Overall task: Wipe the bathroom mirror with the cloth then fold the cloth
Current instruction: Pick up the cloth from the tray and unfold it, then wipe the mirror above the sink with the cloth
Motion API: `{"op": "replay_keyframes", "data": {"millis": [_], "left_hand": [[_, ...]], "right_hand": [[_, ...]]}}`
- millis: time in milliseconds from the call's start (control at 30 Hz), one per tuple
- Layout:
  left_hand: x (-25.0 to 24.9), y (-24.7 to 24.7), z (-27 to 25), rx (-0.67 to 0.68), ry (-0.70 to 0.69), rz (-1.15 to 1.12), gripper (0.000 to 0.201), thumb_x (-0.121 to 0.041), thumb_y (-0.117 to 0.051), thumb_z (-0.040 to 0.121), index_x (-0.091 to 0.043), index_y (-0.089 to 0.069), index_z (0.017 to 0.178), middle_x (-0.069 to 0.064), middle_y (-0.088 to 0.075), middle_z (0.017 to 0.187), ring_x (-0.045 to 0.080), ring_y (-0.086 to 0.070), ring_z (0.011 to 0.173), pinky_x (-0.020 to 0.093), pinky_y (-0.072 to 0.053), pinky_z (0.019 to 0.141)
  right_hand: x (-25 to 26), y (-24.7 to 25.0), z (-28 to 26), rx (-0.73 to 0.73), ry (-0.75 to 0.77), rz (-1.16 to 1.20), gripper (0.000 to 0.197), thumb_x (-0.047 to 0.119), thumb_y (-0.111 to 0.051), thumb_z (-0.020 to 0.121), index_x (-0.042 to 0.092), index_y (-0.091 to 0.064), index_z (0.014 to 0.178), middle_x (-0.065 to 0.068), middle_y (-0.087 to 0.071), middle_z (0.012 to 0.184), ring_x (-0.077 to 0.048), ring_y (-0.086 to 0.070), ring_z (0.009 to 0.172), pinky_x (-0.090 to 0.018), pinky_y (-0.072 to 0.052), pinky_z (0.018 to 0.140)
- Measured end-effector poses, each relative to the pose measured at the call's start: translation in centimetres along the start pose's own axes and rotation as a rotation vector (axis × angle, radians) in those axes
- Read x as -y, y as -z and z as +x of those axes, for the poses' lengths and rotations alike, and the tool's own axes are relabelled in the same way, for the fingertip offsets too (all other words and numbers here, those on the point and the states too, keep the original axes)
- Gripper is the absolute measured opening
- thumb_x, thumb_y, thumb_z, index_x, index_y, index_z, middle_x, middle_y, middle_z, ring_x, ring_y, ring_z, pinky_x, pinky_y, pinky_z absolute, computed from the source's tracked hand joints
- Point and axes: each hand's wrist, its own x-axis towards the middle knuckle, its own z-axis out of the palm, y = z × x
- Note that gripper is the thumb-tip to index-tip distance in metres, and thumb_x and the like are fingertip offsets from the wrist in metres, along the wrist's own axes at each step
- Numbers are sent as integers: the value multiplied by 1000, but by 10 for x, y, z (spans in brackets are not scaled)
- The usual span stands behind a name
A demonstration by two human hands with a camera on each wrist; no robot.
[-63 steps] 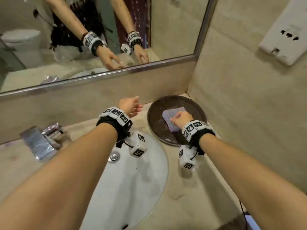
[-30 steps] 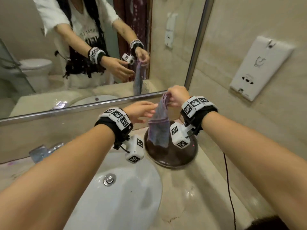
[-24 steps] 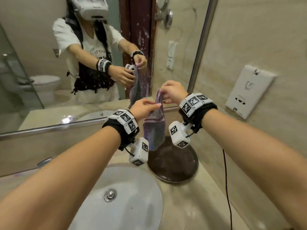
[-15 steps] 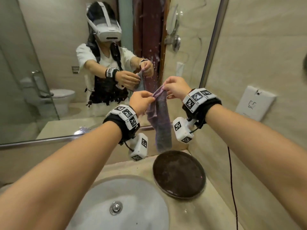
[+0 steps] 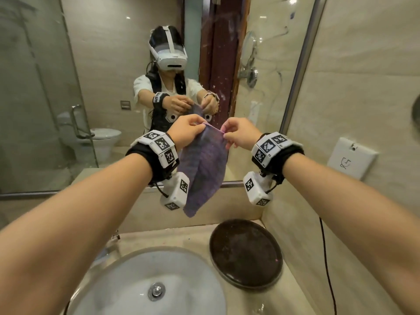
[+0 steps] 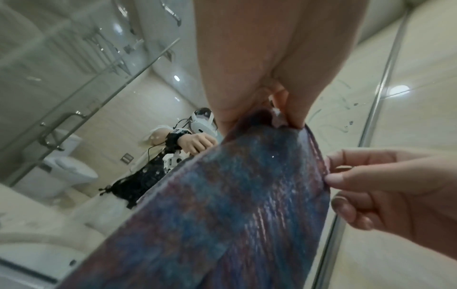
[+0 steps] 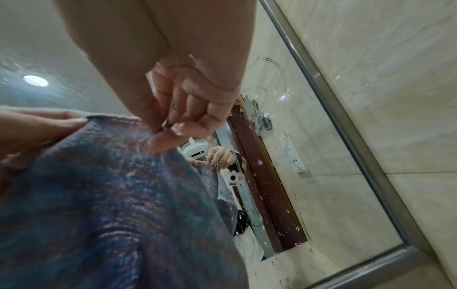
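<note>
All I'm seeing from my end is a small beige bathroom. White oval sink (image 5: 127,280) at the bottom with a shiny metal drain (image 5: 156,291), set into a pale stone counter (image 5: 172,237). Just right of the sink there's a dark round tray (image 5: 246,253) on the counter. Further right is a wall (image 5: 363,87) of glossy beige tile with a white panel (image 5: 352,158) mounted on it, and a thin black cable (image 5: 327,258) runs down that wall. A round ceiling light (image 7: 34,80) glows overhead.

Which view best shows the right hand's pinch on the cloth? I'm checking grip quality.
The right wrist view: the right hand pinches the cloth edge close up. The head view shows the hand's back; the left wrist view shows its fingers side-on.
</note>
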Motion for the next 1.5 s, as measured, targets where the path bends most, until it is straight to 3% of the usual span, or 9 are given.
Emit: {"op": "replay_keyframes", "data": {"millis": [167,300,400,500,633,833,967,1100,1500], "left_hand": [[-21,12,-6,89,-5,-30,13,-6,-49,94,-10,-61,96,-5,-54,68,-5,-50,51,4,-37,50],[-31,12,-9,116,24,-60,23,-7,-46,95,3,-62,108,-5,-50,67,0,-44,57,3,-34,44],[-40,14,-12,83,22,-118,24,-6,-45,95,8,-60,108,-4,-49,64,-2,-45,53,4,-33,44],[-44,19,-14,43,28,-155,20,-6,-44,96,-2,-64,100,-4,-47,62,-4,-45,46,4,-33,42],[-50,28,-13,10,23,-119,19,-8,-45,96,-10,-63,89,-2,-45,62,4,-40,55,9,-33,45],[-64,39,10,-192,-72,107,20,-13,-57,90,-4,-69,104,16,-68,94,20,-57,79,28,-46,76],[-86,37,36,-349,-86,194,16,-17,-62,85,-11,-73,95,13,-70,100,34,-63,96,42,-52,87],[-112,30,63,-450,-65,337,19,-21,-59,86,-19,-74,98,6,-73,98,24,-65,95,35,-52,89],[-183,27,149,-581,-215,439,20,-20,-57,90,-16,-72,103,6,-72,103,23,-66,93,33,-54,86]], "right_hand": [[5,-7,-12,-116,-10,116,30,-8,-52,83,19,-51,70,-1,-56,66,0,-56,41,-16,-45,42],[6,-28,-28,-366,-32,332,30,-6,-58,82,21,-48,74,1,-51,78,-21,-58,74,-38,-54,73],[10,-44,-40,-337,-115,413,19,13,-53,92,1,-59,78,-22,-58,79,-24,-51,78,-51,-51,81],[15,-45,-48,-264,-248,577,57,41,-48,94,-16,-58,98,-25,-55,83,-23,-48,78,-39,-46,70],[20,-27,-55,-66,-133,545,18,24,-58,92,12,-61,80,-8,-55,79,-20,-53,72,-26,-46,64],[30,27,-32,-14,-101,564,18,13,-59,90,18,-59,73,-2,-54,71,-14,-47,58,-23,-38,58],[37,65,5,-143,-19,423,22,8,-65,86,18,-61,67,-4,-56,68,-14,-47,59,-24,-41,59],[44,103,47,-350,116,251,14,6,-70,79,12,-66,68,1,-58,65,-10,-50,61,-24,-43,64],[84,183,134,-819,225,-97,8,17,-62,88,15,-66,93,-7,-65,108,-24,-61,98,-27,-43,76]]}}
